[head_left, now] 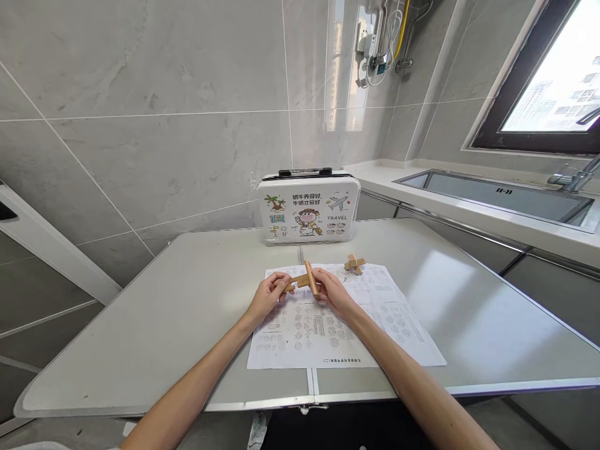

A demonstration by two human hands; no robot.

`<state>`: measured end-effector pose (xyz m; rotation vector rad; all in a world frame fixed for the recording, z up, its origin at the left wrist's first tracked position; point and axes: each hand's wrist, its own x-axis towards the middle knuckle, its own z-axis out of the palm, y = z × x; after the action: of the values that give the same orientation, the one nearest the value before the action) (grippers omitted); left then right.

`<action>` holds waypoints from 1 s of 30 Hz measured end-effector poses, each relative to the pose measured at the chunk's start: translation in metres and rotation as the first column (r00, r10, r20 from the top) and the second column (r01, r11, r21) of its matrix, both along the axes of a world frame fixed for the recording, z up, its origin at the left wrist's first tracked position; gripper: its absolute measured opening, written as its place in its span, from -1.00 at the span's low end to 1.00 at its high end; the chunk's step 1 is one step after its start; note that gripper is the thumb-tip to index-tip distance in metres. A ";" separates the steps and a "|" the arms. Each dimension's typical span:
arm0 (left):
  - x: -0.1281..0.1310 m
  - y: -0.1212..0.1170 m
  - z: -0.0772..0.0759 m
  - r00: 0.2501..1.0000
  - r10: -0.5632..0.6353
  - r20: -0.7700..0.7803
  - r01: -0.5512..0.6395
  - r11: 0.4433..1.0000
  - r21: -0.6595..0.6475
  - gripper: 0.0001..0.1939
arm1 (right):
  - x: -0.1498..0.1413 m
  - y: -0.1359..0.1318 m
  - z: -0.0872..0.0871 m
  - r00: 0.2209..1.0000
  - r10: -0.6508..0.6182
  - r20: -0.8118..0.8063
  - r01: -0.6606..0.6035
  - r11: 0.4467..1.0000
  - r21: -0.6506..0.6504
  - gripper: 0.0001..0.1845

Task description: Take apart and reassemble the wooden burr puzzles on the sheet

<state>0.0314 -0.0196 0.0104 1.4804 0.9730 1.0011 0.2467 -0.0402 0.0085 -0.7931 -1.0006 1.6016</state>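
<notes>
Above a printed sheet (309,350), both of my hands hold notched wooden puzzle pieces. My left hand (270,294) is closed in a pinch on one wooden piece (290,288) that points to the right. My right hand (332,290) grips a long wooden bar (310,276), which stands at a slant across another wooden piece (301,280). The pieces meet or nearly touch between the hands; whether they are joined I cannot tell. An assembled wooden cross-shaped puzzle (355,264) lies at the sheet's far right edge, just beyond my right hand.
The folding table (140,337) has a seam down its middle. At its back edge stands a white cartoon suitcase (309,215) with a black handle. To the right are a counter with a sink (497,194) and a window (553,81). Grey tiled wall rises behind.
</notes>
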 end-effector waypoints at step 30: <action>-0.005 0.003 0.000 0.998 0.010 0.064 -0.008 0.999 -0.035 -0.51 | 0.017 0.001 0.005 0.985 0.148 -0.087 -0.145 0.989 0.042 -0.52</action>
<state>0.0267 -0.0168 0.0109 1.4084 0.9473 1.0271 0.2636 -0.0387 0.0139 -0.6296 -1.0397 1.7241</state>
